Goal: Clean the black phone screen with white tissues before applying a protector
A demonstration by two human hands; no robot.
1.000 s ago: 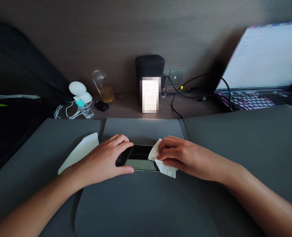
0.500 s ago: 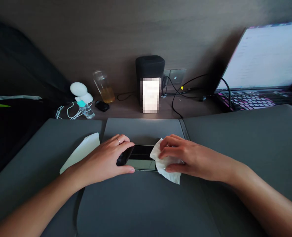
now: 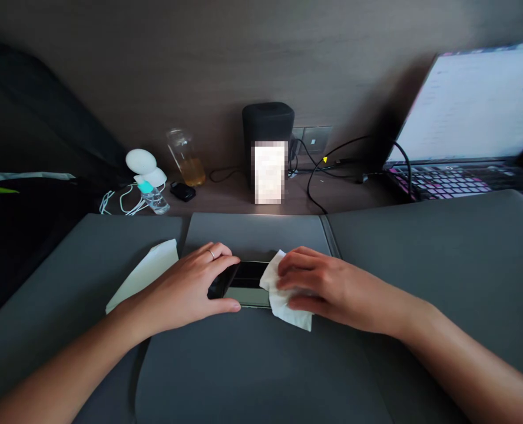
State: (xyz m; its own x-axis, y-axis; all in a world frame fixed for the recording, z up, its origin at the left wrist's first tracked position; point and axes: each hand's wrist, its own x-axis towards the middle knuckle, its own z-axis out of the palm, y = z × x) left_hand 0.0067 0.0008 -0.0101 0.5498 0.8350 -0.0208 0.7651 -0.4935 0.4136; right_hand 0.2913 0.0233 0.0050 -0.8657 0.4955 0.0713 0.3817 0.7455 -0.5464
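A black phone lies flat on a grey cushioned surface in front of me. My left hand, with a ring on one finger, grips the phone's left end between thumb and fingers. My right hand presses a crumpled white wipe down on the phone's right part, fingers closed over it. The wipe covers the right end of the phone.
A folded white tissue lies left of my left hand. Behind the cushions, a brown desk holds a black speaker, a glass bottle, a small sanitizer bottle, white cables, a black cable and an open laptop at right.
My right hand with the wipe slid right and then back left over the phone, now covering more of the screen. The left hand stayed on the phone's left end.
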